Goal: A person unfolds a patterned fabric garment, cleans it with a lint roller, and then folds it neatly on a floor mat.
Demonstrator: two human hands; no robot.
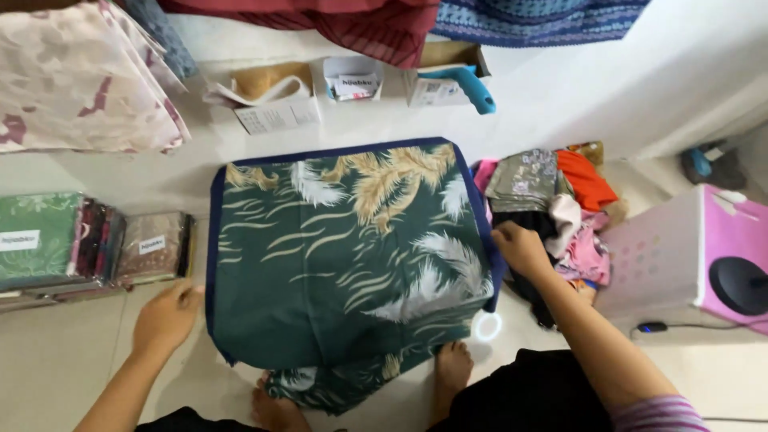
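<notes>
A dark green cloth with a feather print and a navy border lies folded flat on the pale floor in front of me. My left hand rests at its lower left edge, fingers closed on the border. My right hand presses on its right edge, beside a heap of clothes. Part of the cloth hangs down over my bare feet at the bottom.
A pile of mixed garments lies to the right, next to a pink-and-white basket. Packaged cloths stack at the left. Small cardboard boxes and a blue-handled tool sit at the back. Fabrics hang above.
</notes>
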